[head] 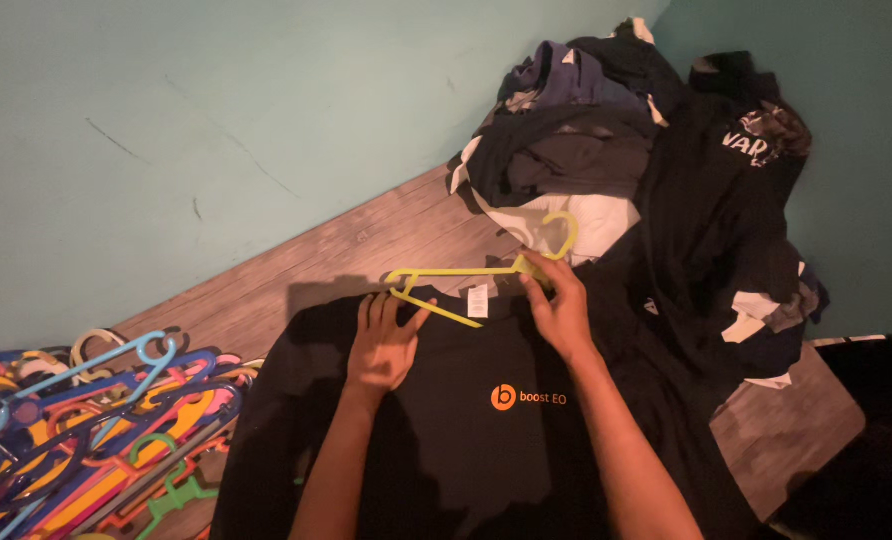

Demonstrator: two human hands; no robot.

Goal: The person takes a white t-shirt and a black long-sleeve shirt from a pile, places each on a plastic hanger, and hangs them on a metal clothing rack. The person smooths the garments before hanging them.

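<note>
coloured hangers (96,430), clothes pile (646,170), wooden floor (366,245)

Black T-shirt (466,430): matt, soft knit cloth with a smooth orange printed mark on the chest and a small white woven label at the collar; the yellow hanger (466,275) lying across that collar is thin, smooth plastic with a slight sheen. Left of the shirt, the heap of coloured hangers (86,430) looks the same glossy plastic. Beyond the collar, floor (366,240) is rough, grainy grey-brown wood, wall (216,130) matt painted plaster with hairline cracks, and clothes pile (646,160) dull, creased cloth.
</note>
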